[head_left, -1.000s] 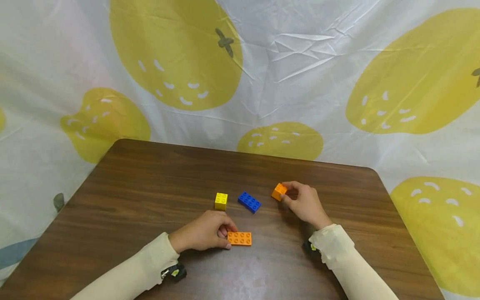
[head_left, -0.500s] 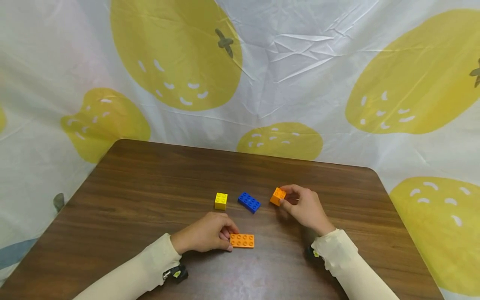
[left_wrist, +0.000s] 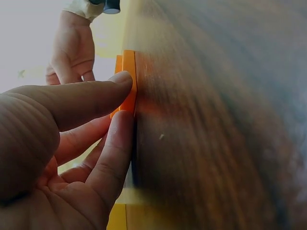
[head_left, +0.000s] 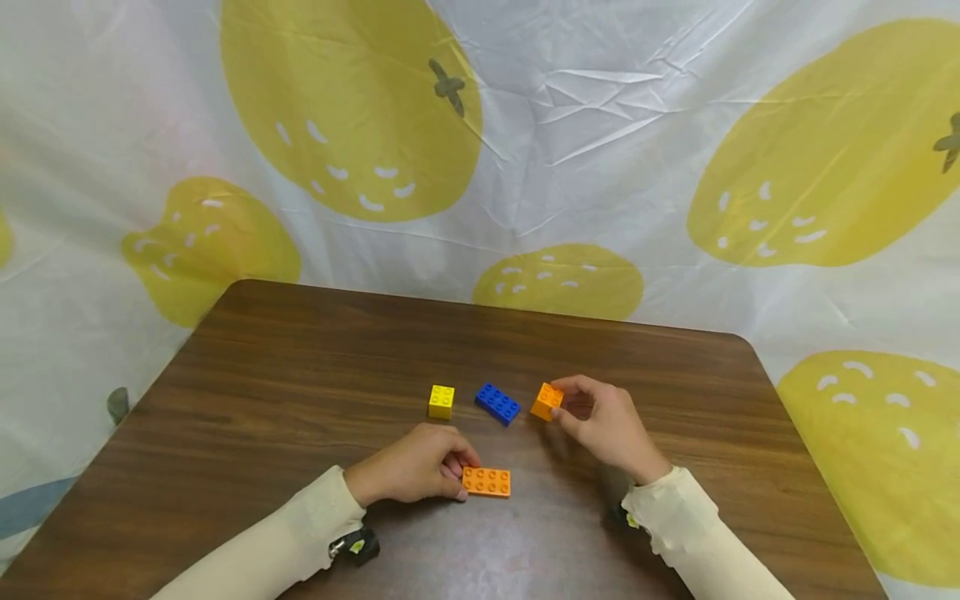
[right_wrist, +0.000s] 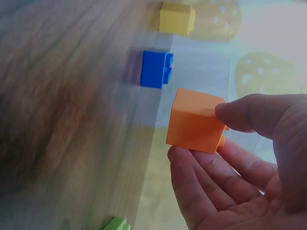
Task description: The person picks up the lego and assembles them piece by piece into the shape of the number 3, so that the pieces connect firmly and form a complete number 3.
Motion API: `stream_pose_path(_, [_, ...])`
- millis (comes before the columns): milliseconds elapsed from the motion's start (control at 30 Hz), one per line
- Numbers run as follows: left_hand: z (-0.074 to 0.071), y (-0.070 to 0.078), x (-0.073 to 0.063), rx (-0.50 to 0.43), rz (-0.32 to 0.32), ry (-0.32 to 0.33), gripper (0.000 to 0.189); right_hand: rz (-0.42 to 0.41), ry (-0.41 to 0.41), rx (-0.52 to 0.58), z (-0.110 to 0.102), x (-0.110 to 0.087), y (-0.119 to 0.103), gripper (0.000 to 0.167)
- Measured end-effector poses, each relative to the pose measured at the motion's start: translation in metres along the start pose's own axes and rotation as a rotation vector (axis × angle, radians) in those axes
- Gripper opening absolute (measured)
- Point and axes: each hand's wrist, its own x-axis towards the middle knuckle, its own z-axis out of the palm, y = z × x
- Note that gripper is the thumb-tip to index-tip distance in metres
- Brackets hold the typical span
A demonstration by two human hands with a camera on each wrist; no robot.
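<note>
My left hand (head_left: 412,467) pinches the left end of a flat orange toy brick (head_left: 487,482) with eight-stud top facing up. Seen from the left wrist, the thumb and a finger grip the edge of this long brick (left_wrist: 128,81), low at the tabletop. Farther right, my right hand (head_left: 607,421) holds a taller square orange brick (head_left: 547,402) between thumb and fingers. The right wrist view shows that square brick (right_wrist: 195,125) tilted, its studs toward the palm. A blue brick (head_left: 497,404) lies just left of it, and a small yellow brick (head_left: 441,402) stands beyond my left hand.
The brown wood-grain table (head_left: 315,350) reaches back to a white curtain (head_left: 510,167) printed with yellow fruit. Part of a green piece (right_wrist: 116,224) shows at the bottom of the right wrist view.
My right hand has moved left and nearer to me with the square orange brick. My left hand has shifted slightly right with the flat orange brick. The blue and yellow bricks stay put.
</note>
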Motion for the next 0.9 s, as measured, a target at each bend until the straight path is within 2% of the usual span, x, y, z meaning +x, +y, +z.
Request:
stream_pose_path(567, [0.001,-0.002,0.001,-0.021,0.012,0.008,0.031,-0.045,-0.04,0.04,0.01,-0.017,-0.018,0.035])
stream_pose_path(900, [0.0,-0.003,0.002,-0.062,-0.011,0.006,0.03,-0.08,-0.065,0.054,0.013,-0.025,-0.026,0.037])
